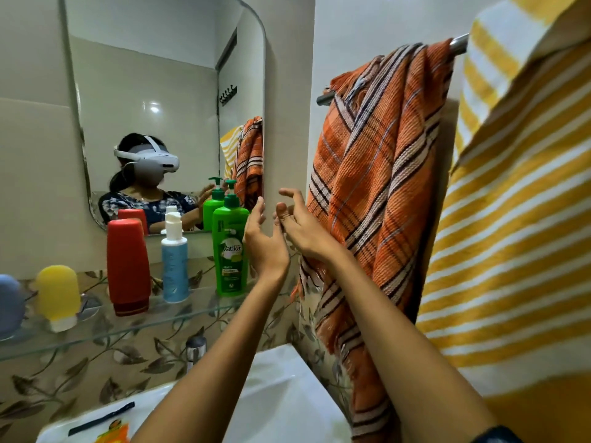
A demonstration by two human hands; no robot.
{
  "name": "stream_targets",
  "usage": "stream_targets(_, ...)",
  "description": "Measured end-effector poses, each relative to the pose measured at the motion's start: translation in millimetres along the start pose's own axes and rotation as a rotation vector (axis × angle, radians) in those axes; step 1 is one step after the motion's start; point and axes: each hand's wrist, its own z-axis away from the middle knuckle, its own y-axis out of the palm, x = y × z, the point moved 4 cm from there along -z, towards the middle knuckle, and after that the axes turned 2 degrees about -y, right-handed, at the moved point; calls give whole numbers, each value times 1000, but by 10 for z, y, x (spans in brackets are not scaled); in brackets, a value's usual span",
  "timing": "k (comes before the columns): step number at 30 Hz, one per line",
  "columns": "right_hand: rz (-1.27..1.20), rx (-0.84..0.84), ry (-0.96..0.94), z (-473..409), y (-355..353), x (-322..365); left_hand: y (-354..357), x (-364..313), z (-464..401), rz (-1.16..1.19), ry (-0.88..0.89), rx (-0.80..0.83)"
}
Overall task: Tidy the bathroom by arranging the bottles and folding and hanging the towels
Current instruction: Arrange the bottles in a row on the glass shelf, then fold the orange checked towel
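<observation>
An orange plaid towel (377,174) hangs bunched over a steel rail (459,43) on the right wall. A yellow and white striped towel (511,219) hangs beside it, nearer to me. On the glass shelf (96,334) stand a green pump bottle (230,247), a blue and white bottle (174,266), a red bottle (128,266), a yellow bottle (59,295) and a blue one (9,302). My left hand (263,241) is raised beside the green bottle, fingers relaxed, holding nothing. My right hand (300,222) hovers at the orange towel's left edge, fingers loosely spread, holding nothing.
A mirror (160,91) above the shelf reflects a person with a headset. A white sink (271,394) lies below my arms, with a chrome tap (195,346) behind it and a dark comb (102,418) on its rim.
</observation>
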Motion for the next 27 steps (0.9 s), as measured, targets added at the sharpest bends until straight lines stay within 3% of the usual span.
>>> stream_targets(12, 207, -377, 2, 219, -765, 579, -57, -438, 247, 28, -49, 173)
stream_targets(21, 935, -755, -26, -72, -1399, 979, -98, -783, 383, 85, -54, 240)
stream_targets(24, 1139, -793, 24, -181, -1436, 1026, -148, -801, 404, 74, -50, 242)
stream_targets(27, 1169, -800, 55, -227, -1479, 1050, -187, -802, 396, 67, -55, 230)
